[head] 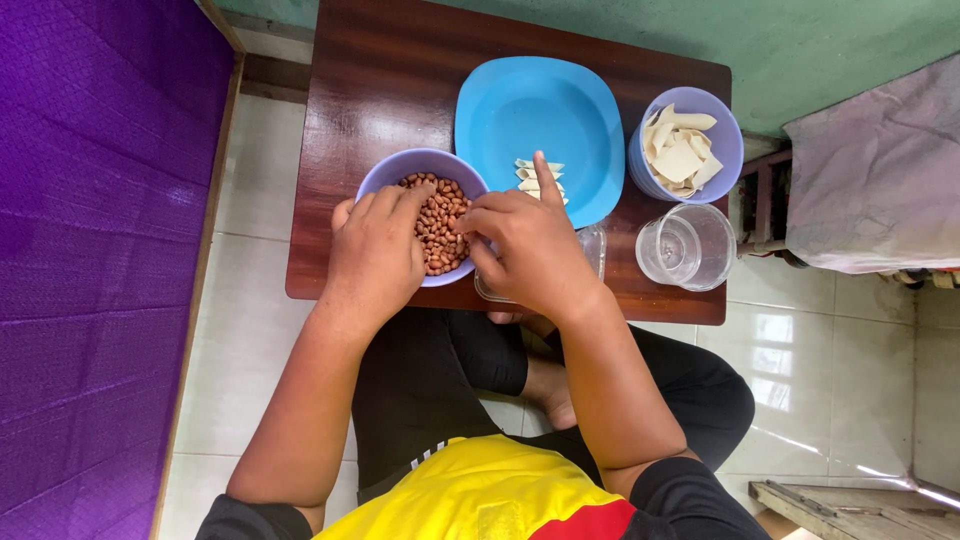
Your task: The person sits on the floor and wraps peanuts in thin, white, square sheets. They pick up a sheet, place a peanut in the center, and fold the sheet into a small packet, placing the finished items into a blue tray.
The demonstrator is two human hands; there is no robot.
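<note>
A lilac bowl (pixel 400 170) full of brown peanuts (pixel 440 220) stands on a small dark wooden table (pixel 370 90). My left hand (pixel 375 255) rests on the bowl's near rim, its fingers curled down onto the peanuts. My right hand (pixel 530 250) is just to the right of the bowl, thumb and fingers pinched at the peanuts' edge, index finger pointing up over the blue plate (pixel 540 110). What the pinched fingers hold is hidden. A clear plastic container (pixel 595 245) sits under my right hand.
A few pale folded wrappers (pixel 535 172) lie on the blue plate. A second lilac bowl (pixel 725 140) holds several more pale wrappers. An empty clear glass (pixel 690 245) stands at the table's right front. Purple mat at left, tiled floor below.
</note>
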